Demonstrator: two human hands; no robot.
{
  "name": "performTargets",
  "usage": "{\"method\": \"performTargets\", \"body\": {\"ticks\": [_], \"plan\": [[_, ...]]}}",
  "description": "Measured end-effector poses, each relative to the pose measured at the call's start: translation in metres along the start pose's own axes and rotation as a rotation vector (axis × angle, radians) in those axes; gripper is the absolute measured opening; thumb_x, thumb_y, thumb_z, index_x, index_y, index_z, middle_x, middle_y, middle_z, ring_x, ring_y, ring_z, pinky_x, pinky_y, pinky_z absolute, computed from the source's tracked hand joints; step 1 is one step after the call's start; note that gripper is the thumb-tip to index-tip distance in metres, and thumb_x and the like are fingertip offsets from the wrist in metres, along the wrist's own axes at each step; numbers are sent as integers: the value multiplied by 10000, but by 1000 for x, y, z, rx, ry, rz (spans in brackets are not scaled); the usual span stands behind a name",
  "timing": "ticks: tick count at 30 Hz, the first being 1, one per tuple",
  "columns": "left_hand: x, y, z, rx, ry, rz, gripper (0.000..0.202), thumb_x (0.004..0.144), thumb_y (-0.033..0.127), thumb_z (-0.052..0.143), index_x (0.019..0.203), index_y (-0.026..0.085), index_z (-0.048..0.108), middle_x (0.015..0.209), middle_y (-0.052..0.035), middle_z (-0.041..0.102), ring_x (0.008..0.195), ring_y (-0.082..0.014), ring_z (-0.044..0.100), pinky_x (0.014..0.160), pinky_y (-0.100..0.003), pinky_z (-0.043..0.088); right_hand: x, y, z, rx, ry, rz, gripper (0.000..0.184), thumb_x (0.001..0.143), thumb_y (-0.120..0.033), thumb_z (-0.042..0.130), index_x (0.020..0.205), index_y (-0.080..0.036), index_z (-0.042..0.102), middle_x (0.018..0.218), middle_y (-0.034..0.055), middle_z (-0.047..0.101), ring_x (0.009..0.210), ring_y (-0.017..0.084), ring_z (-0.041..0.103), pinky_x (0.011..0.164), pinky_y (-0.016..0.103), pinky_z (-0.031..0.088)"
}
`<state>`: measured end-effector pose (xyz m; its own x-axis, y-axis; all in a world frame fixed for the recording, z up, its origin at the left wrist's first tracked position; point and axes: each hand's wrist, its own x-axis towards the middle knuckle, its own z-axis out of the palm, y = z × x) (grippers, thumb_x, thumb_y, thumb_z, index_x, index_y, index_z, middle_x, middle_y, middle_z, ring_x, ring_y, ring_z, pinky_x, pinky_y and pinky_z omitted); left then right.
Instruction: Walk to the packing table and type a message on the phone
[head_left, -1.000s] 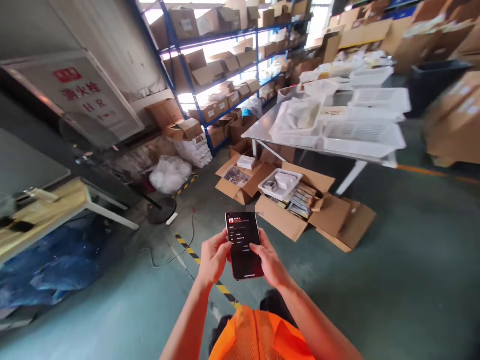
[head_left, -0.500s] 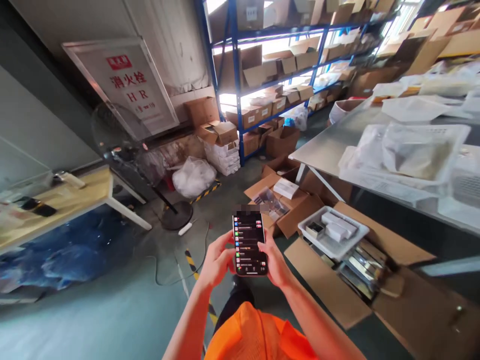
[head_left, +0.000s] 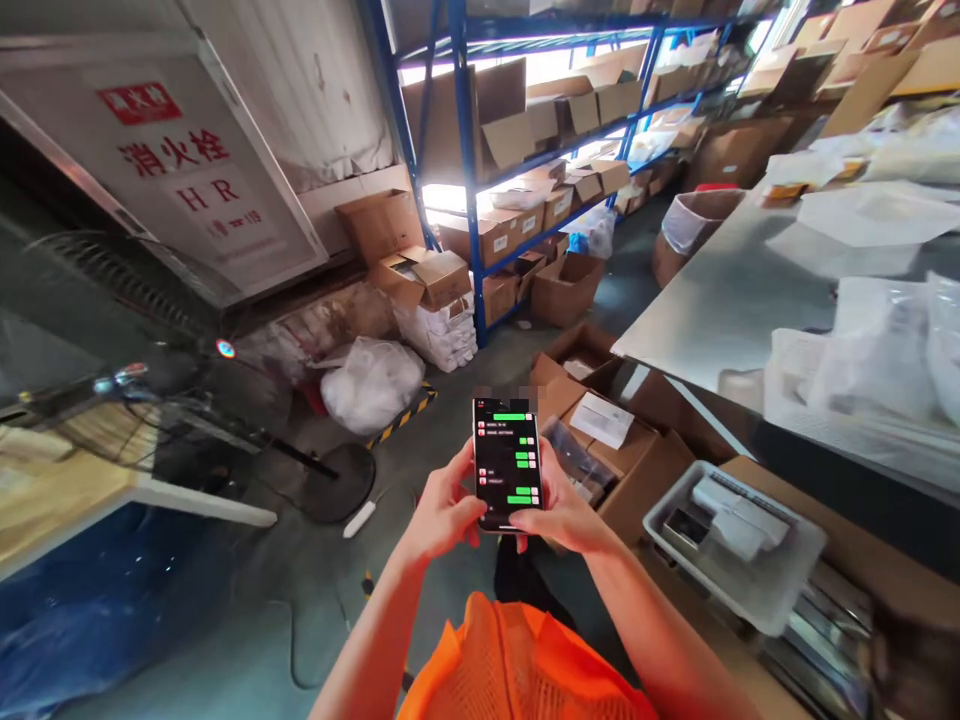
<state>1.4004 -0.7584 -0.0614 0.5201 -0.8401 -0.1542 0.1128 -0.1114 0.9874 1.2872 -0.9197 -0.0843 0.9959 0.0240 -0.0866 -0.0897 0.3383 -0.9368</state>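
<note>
A black smartphone (head_left: 508,462) with a lit chat screen is upright in front of my chest, held in both hands. My left hand (head_left: 444,512) wraps its left edge and lower corner, thumb toward the screen. My right hand (head_left: 564,510) cups its right edge and bottom, thumb lying across the lower screen. Below them shows my orange mesh vest (head_left: 517,662).
Open cardboard boxes (head_left: 611,440) and a grey tray of white boxes (head_left: 735,545) lie on the floor ahead and to the right. A metal table (head_left: 720,310) with plastic bags stands right. Blue shelving (head_left: 461,190) with cartons lines the back. A standing fan (head_left: 142,390) and wooden table (head_left: 67,500) are left.
I have walked forward, so the boxes and the metal table are closer and the fan now fills the left. The phone screen has changed from a list to a chat with green bubbles.
</note>
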Motion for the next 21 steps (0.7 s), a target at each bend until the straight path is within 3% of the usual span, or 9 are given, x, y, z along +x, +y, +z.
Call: {"method": "performTargets", "body": {"ticks": [5,12,16,21], "plan": [[98,9,-46,-42,-13,-1,931,682,208,560,1562,253,260,1385,-168,549,436,-95,615,342,-162,420,89,-29,-54,-46,22,2,911,712,-338,722,1391,-195,132,1133,81,476,710,84,594,516,208,534],[220,39,-93,-26,86,21,877,694,260,563,1529,157,315,1353,-206,561,397,-74,575,325,-169,399,203,-75,-130,13,-70,-20,901,712,-376,687,1402,-223,128,1251,109,423,750,91,607,529,210,537],[287,46,-114,-20,97,10,884,684,272,575,1519,126,325,1270,-192,616,382,-60,543,324,-172,404,256,-90,-166,84,-14,-19,840,718,-356,584,1407,-238,119,1217,98,446,705,108,605,492,239,516],[387,43,-147,-36,27,0,893,689,304,617,1518,126,335,1188,-165,653,382,-54,518,312,-178,404,325,-100,-218,85,122,-16,849,687,-312,535,1418,-249,107,1190,88,465,678,117,605,486,248,511]]}}
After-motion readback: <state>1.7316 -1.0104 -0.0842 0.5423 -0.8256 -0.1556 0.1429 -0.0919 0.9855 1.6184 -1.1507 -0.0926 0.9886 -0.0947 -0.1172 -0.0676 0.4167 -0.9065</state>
